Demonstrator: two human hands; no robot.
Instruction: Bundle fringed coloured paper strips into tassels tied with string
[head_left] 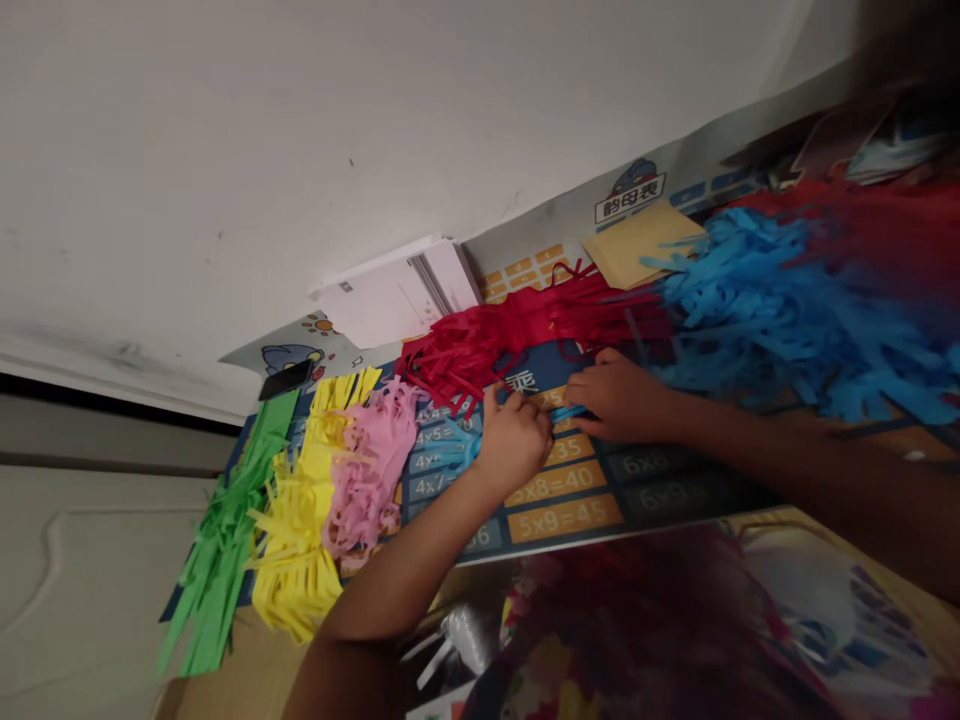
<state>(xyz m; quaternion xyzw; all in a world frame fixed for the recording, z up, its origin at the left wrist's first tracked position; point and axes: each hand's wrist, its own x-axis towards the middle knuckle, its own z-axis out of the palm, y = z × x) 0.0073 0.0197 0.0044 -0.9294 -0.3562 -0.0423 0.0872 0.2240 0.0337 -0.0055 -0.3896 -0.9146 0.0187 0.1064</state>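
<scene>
My left hand (517, 432) is closed around a narrow piece of blue fringed tissue paper (457, 447), whose cut strips stick out to its left. Just to the right, my right hand (621, 397) pinches the same piece, and a short twisted stretch shows between the hands. Both rest low over a dark blue times-table mat (562, 513). Directly beyond them lies a bundle of red fringed paper (517, 325). A large loose heap of blue fringed paper (787, 300) spreads past my right hand. My fingertips are partly hidden.
Pink (375, 470), yellow (300, 510) and green fringed paper (236, 530) lie at the left. A white paper stack (397, 295) leans by the wall, near a dark phone-like object (286, 379). Farther right are a tan paper piece (641, 245) and more red fringe (892, 230).
</scene>
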